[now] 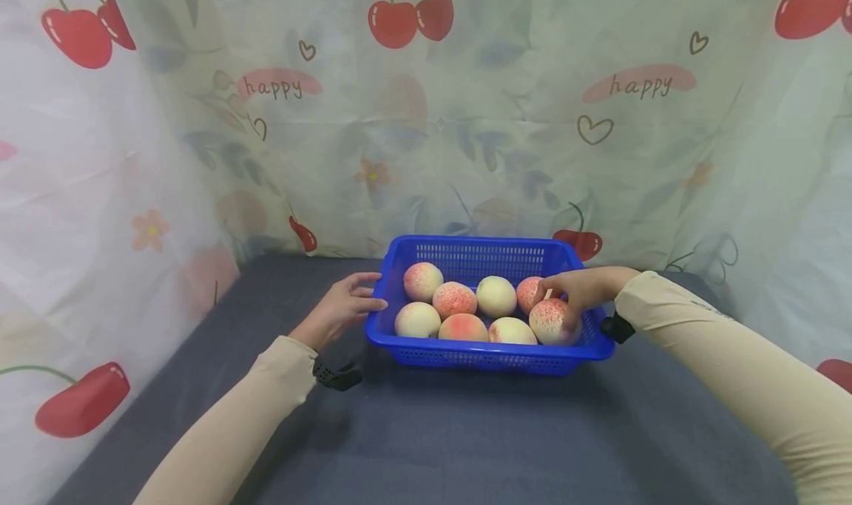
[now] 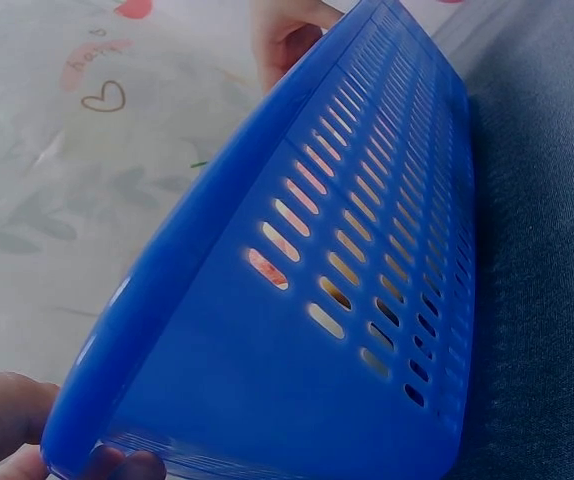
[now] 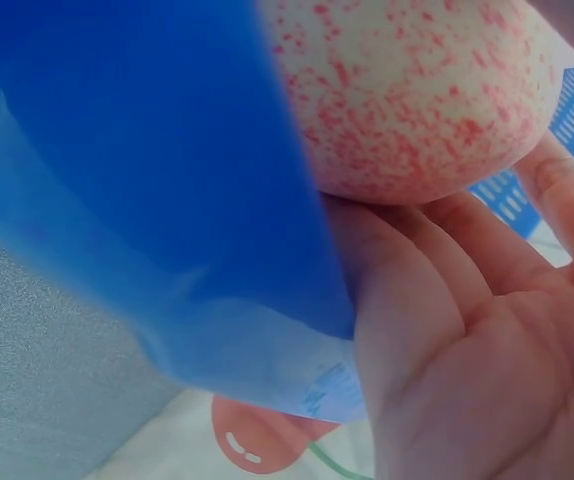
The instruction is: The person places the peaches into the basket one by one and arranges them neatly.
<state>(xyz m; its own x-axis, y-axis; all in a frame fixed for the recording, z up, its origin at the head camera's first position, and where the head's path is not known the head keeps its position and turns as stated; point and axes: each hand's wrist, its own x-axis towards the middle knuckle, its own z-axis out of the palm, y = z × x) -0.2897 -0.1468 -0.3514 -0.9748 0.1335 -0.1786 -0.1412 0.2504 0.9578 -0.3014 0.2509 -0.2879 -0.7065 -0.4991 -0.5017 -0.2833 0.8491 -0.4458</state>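
Note:
A blue plastic basket [image 1: 489, 351] with slotted walls stands on the dark cloth, holding several peaches in two rough rows. My left hand [image 1: 342, 307] is at the basket's left end; in the left wrist view its thumb [image 2: 7, 415] and fingers pinch the rim. Over the right end reaches my right hand [image 1: 586, 289], thumb and fingers around a red-speckled peach [image 1: 551, 320] in the front right corner. The right wrist view shows that peach [image 3: 417, 110] against the fingers, close to the basket wall [image 3: 157, 180].
Behind the right-hand peach lies another reddish one [image 1: 529, 292]. Pale and pink peaches fill the middle and left, among them a pale yellow one [image 1: 495, 296]. Dark cloth [image 1: 452, 431] covers the table, and a cherry-printed curtain [image 1: 479, 157] rises at the back and sides.

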